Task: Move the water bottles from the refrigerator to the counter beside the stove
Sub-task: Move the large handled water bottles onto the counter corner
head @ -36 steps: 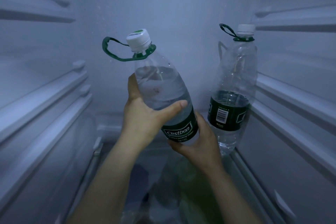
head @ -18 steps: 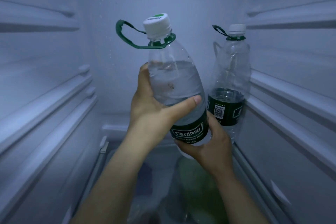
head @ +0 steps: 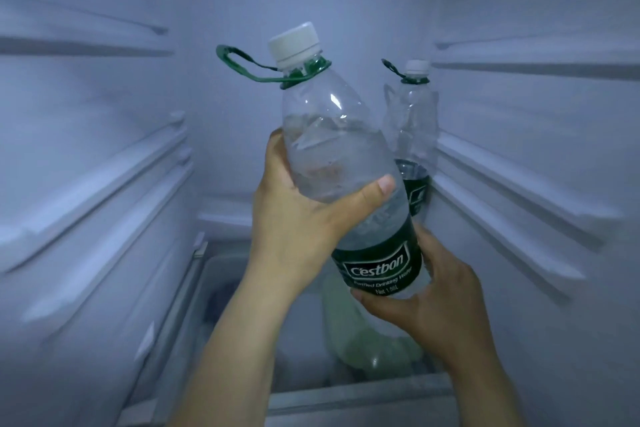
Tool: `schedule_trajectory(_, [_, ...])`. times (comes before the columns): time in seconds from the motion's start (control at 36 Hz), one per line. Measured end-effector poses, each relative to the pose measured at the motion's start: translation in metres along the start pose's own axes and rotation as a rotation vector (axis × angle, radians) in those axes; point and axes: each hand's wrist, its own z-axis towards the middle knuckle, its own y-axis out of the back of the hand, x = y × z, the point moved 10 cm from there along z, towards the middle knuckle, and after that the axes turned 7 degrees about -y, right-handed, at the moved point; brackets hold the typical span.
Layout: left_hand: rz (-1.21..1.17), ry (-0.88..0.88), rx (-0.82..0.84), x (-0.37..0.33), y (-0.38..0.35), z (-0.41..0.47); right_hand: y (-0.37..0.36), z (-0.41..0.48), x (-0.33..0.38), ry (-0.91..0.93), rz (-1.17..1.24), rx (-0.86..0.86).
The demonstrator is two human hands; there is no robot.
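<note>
**First bottle lifted, not yet out of the fridge**

The step in hand looks like carrying out the first bottle (head: 343, 163). It hangs in the air inside the fridge (head: 104, 184), tilted so that its cap (head: 294, 43) leans up and to the left, with water filling roughly the lower half. The left hand (head: 294, 218) wraps its middle, thumb laid across the front. The right hand (head: 440, 291) cups the lower end just under the label (head: 379, 265), fingers curled round it. A second bottle (head: 412, 121) stands upright at the back right, near the right wall and partly behind the held one.

The next move probably calls for drawing the bottle back through the fridge opening, turning to the surface beside the stove and setting it down upright. The green loop (head: 239, 62) sticks out left of the neck and could snag on the side rails (head: 145, 166). Sloshing water will shift the weight, so the two-handed hold suits. The second bottle then needs its own trip.

Neither the surface nor the stove is in view. The held bottle's base is covered by the right hand. The second bottle's foot is hidden, so what it stands on cannot be told. The light is dim and blue, and a pale green shape (head: 363, 333) in the drawer (head: 242, 305) below cannot be identified.
</note>
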Motion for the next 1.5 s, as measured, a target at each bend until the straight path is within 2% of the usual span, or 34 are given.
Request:
schedule_trajectory(0.36, [-0.078, 0.0, -0.03, -0.033, 0.0, -0.052, 0.027, -0.055, 0.012, -0.063, -0.034, 0.087])
schedule_trajectory(0.72, [-0.128, -0.082, 0.062, -0.065, 0.017, -0.061, 0.04, -0.089, 0.039, -0.151, -0.107, -0.013])
schedule_trajectory(1.0, [-0.238, -0.069, 0.14, -0.077, 0.017, -0.075, 0.054, -0.126, 0.06, -0.17, -0.191, -0.093])
schedule_trajectory(1.5, [-0.434, 0.02, 0.412, -0.09, -0.045, -0.145, 0.103, -0.248, 0.048, -0.494, -0.28, -0.268])
